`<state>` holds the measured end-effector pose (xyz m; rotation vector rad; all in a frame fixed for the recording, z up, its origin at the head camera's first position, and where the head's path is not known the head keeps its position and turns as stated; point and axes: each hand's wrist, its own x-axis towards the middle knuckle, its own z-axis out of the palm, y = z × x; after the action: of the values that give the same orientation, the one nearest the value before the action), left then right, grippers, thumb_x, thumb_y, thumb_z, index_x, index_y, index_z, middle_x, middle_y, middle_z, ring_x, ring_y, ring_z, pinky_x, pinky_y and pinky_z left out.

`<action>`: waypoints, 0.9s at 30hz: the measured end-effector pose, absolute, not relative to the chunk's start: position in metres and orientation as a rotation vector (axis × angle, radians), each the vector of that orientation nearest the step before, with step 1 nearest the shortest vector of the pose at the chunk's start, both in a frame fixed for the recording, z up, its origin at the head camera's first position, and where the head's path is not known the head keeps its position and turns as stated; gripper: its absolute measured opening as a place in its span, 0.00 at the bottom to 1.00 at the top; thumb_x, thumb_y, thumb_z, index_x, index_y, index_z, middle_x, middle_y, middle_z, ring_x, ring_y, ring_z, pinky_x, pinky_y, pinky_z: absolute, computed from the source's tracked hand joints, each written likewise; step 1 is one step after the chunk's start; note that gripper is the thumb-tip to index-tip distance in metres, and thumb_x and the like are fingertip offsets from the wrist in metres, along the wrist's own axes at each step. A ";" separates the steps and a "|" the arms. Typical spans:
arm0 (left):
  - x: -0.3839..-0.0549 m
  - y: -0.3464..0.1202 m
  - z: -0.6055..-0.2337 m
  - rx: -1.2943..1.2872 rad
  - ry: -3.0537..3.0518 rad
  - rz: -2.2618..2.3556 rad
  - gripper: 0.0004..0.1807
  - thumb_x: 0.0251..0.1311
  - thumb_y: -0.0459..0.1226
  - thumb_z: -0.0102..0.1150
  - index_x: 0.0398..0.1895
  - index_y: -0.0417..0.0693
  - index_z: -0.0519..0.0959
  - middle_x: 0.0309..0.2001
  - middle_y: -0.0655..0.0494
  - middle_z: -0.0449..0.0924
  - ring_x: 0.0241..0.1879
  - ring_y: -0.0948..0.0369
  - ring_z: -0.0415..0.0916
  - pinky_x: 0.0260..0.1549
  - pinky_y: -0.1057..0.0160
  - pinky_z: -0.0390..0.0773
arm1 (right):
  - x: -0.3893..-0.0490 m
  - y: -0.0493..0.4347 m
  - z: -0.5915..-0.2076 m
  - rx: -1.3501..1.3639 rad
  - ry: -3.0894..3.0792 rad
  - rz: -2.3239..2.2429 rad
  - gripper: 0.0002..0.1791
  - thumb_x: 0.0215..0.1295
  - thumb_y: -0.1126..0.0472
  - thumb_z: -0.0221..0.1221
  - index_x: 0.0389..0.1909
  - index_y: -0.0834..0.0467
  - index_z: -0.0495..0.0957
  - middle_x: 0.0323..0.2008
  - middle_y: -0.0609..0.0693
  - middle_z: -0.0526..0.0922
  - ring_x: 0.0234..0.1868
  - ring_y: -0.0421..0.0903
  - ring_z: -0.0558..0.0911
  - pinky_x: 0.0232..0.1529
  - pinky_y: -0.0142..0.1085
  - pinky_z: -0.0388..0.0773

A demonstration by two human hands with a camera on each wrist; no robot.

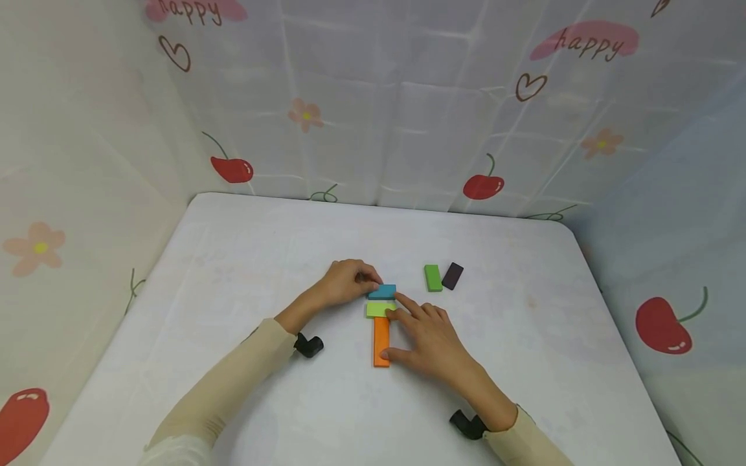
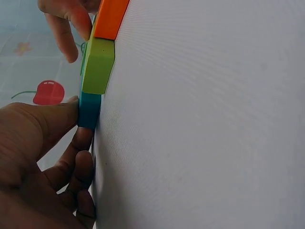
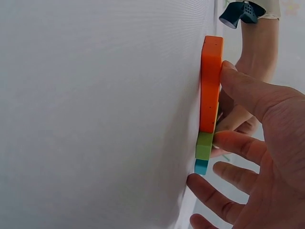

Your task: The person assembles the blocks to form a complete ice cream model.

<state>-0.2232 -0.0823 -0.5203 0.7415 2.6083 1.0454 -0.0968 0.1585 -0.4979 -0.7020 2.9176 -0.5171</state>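
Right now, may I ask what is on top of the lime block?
The right hand has a fingertip over the right end of the lime block; nothing else shows there. The spot beneath is hidden.

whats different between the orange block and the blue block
The orange block is clearly longer than the blue block. The orange block runs front to back; the blue block lies crosswise. The left hand pinches the blue block, while the right hand touches the orange block. Both are rectangular.

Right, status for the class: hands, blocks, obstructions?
Left hand pinching blue block. Right hand touching orange block and lime block. Green block, dark block off right, seemingly not obstructing.
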 end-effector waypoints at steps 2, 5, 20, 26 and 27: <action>-0.222 -0.083 -0.521 0.749 2.611 1.045 0.06 0.73 0.46 0.68 0.45 0.65 0.92 0.39 0.65 0.87 0.33 0.64 0.73 0.38 0.63 0.68 | -0.097 0.158 -0.498 -0.694 2.910 -0.516 0.40 0.60 0.33 0.74 0.70 0.44 0.79 0.84 0.47 0.65 0.68 0.60 0.77 0.72 0.62 0.67; -0.220 -0.084 -0.521 0.754 2.609 1.044 0.06 0.73 0.46 0.68 0.45 0.65 0.92 0.39 0.64 0.87 0.33 0.64 0.73 0.38 0.63 0.69 | -0.097 0.158 -0.499 -0.686 2.901 -0.513 0.40 0.60 0.31 0.73 0.71 0.44 0.79 0.84 0.46 0.64 0.68 0.60 0.76 0.72 0.61 0.67; -0.213 -0.085 -0.519 0.810 2.602 1.045 0.06 0.73 0.44 0.69 0.45 0.63 0.93 0.39 0.64 0.89 0.34 0.64 0.72 0.41 0.62 0.67 | -0.095 0.159 -0.500 -0.692 2.900 -0.527 0.41 0.61 0.30 0.71 0.72 0.45 0.78 0.83 0.43 0.66 0.64 0.55 0.76 0.72 0.61 0.67; -0.211 -0.085 -0.521 0.815 2.613 1.057 0.06 0.73 0.44 0.68 0.45 0.61 0.93 0.39 0.64 0.89 0.34 0.64 0.72 0.40 0.64 0.67 | -0.095 0.159 -0.499 -0.686 2.891 -0.533 0.42 0.61 0.30 0.72 0.72 0.45 0.77 0.82 0.43 0.68 0.61 0.52 0.76 0.71 0.59 0.68; -0.211 -0.085 -0.521 0.818 2.613 1.059 0.06 0.73 0.44 0.68 0.45 0.62 0.93 0.39 0.64 0.89 0.33 0.65 0.71 0.40 0.64 0.67 | -0.095 0.158 -0.499 -0.682 2.888 -0.536 0.41 0.61 0.31 0.72 0.72 0.45 0.77 0.82 0.43 0.68 0.61 0.52 0.75 0.71 0.59 0.68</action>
<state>-0.2109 -0.0848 -0.5212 0.8175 2.6128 1.0592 -0.0951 0.1583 -0.4988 -0.6824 2.8881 -0.5359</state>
